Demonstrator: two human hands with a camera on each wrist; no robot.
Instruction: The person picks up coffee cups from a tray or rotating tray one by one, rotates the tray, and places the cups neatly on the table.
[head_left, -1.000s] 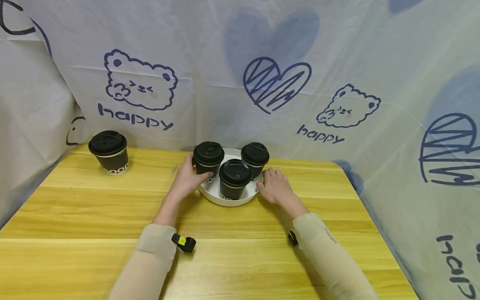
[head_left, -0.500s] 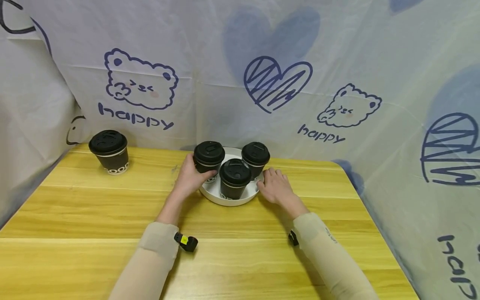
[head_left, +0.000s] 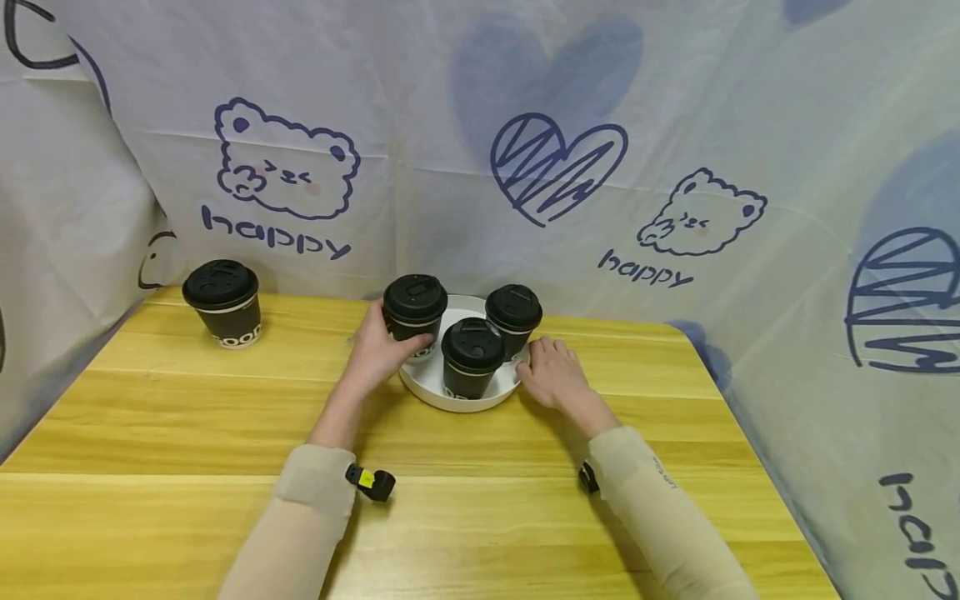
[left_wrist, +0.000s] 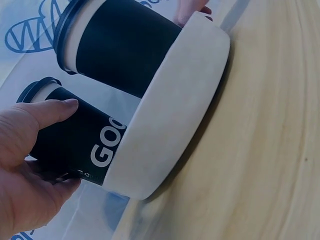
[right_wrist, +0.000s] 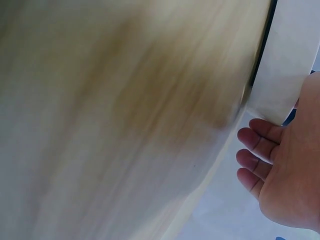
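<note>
My left hand grips a black paper cup with a black lid, thumb on the near side and fingers round the far side. The left wrist view shows that cup with white lettering, its lower end by the wall of the round white tray. Two similar lidded cups stand in the tray: a front cup and a back right cup. At the tray's right edge, my right hand holds the rim, thumb inside; the right wrist view shows its fingers curled beside the tray wall.
Another lidded black cup stands alone at the back left of the wooden table. Right behind the table's back edge hangs a pale cloth printed with bears and hearts.
The cup in my left hand has risen slightly and shifted a little left, away from the front cup. My right hand stays at the tray rim.
</note>
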